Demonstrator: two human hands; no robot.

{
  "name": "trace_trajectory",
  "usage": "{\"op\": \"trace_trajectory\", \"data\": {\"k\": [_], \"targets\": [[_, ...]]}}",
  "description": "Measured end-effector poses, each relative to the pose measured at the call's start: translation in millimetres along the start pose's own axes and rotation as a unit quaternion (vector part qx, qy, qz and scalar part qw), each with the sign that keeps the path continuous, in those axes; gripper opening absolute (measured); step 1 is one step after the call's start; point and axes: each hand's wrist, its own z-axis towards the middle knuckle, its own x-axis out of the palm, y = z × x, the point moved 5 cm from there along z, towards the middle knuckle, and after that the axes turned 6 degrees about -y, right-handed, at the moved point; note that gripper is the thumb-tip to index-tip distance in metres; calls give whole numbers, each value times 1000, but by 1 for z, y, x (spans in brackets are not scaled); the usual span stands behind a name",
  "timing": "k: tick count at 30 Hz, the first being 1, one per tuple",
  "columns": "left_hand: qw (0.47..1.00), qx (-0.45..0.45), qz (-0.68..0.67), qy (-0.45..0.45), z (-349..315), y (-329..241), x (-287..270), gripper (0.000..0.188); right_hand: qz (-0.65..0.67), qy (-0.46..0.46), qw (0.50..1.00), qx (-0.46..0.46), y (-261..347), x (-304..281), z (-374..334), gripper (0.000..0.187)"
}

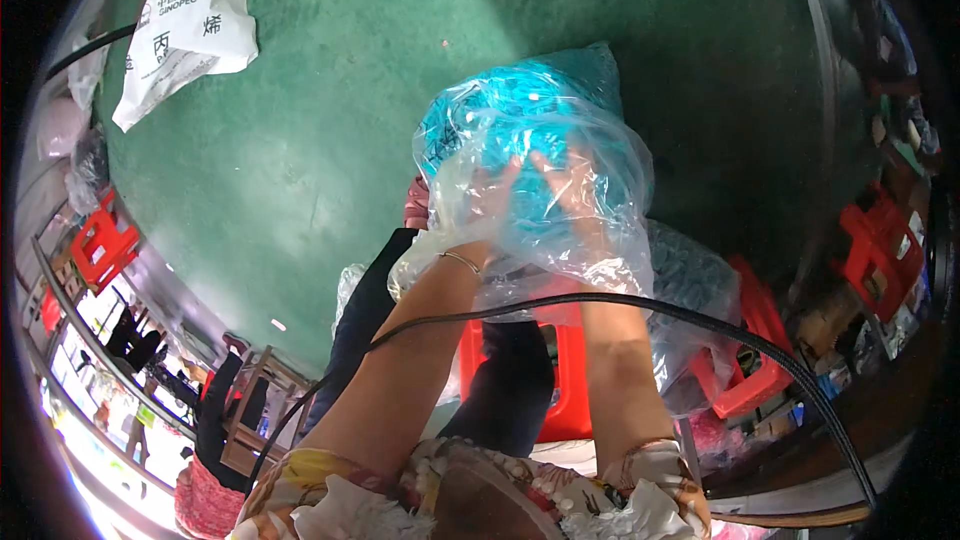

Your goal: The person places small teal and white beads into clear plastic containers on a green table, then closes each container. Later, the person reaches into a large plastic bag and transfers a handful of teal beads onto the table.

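Both my hands are inside a clear plastic bag point(600, 240) filled with turquoise blue pieces point(510, 110), held up above my lap. My left hand point(490, 200), with a thin bracelet at the wrist, grips the blue contents through the bag's opening. My right hand point(565, 190) is buried beside it, fingers closed among the same blue pieces. The film wraps over both hands and blurs the fingers.
A red plastic stool point(565, 380) stands below my arms. A red crate point(750, 350) with another filled bag point(690, 280) sits to the right. A black cable point(700, 320) crosses my forearms. A white sack point(185, 25) lies on the green floor point(330, 140). Shelving runs along the left.
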Motion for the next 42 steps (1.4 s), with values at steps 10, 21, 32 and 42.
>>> {"op": "trace_trajectory", "data": {"k": [10,21,32,42], "targets": [[1000,-10,-3,21,-2,-3,6,82,122,-28,989,78,-34,49,-16,91],[993,-84,81,31,-36,-41,-23,85,330,19,915,230,-18,58,-73,97],[961,-175,169,130,-127,-145,-36,89,320,-146,886,300,0,-26,-156,100],[979,-34,68,191,-148,-254,-33,55,600,-175,736,263,124,-136,-173,47]]}}
